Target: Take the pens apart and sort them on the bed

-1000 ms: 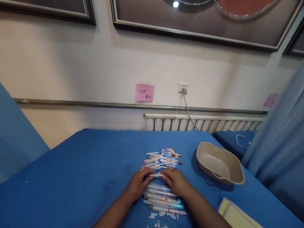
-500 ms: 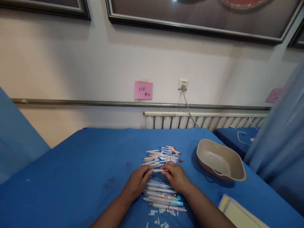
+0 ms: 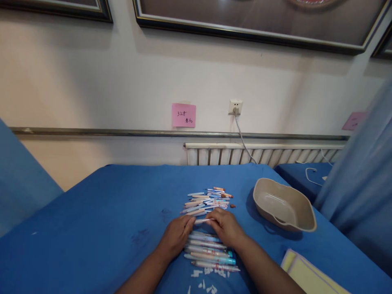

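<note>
pen (image 3: 202,221) pinched between both hands' fingers (image 3: 190,221).

Wide bare blue surface (image 3: 92,212) lies open to the left. Straight ahead a loose pen pile (image 3: 206,200) bars the way; to the right a beige basin (image 3: 284,206) and a yellow pad (image 3: 309,275) crowd the edge, a gap between them.

Bright, evenly lit from overhead. Soft shadow cast toward 8 o'clock of bowl (image 3: 284,206). Dull reflections in picture glass (image 3: 245,16) at 12 o'clock. Sharp on pens (image 3: 208,249) at 6 o'clock. Bowed and smeared at edges, curtain (image 3: 364,171) at 3 o'clock.
</note>
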Demonstrator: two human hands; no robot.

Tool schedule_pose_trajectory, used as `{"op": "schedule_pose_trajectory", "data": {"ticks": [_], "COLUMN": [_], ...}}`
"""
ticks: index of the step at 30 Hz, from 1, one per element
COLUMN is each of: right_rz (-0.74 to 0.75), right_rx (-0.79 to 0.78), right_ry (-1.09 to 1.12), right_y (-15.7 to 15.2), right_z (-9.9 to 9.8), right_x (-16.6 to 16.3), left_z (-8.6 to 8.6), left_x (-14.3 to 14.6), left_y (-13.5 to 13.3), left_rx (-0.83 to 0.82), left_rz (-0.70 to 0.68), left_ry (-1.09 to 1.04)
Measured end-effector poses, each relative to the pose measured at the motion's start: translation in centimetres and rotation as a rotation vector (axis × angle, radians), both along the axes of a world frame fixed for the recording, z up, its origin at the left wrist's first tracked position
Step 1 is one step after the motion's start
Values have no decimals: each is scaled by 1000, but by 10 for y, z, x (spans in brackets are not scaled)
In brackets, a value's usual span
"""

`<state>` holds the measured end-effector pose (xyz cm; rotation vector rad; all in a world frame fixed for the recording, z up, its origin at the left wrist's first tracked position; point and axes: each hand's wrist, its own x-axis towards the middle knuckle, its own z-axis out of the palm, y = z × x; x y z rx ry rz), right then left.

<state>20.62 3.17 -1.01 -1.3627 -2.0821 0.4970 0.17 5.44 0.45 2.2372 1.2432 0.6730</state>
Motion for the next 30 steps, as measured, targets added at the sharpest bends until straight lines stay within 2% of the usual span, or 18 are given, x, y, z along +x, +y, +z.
{"op": "schedule_pose_trajectory", "data": {"ticks": [5, 11, 17, 23, 30], "right_rz": [-20, -25, -36, -71, -181], "right_rx": [3, -20, -15, -9, -36], "right_ry": [-17, 7, -2, -11, -101], "right_y": [-1, 0, 1, 4, 12], "right_z": [1, 0, 0, -2, -5], "right_x": [-1, 0, 1, 5, 22], "left_z": [0, -3, -3, -2, -7], "left_x": [0, -1, -1, -5, -9], "left_y": [-1, -1, 0, 4, 15], "left_rx": [53, -66, 39, -38, -23], "left_rz": [-30, 45, -40, 120, 175], "left_ry": [-211, -155, -223, -101, -169]}}
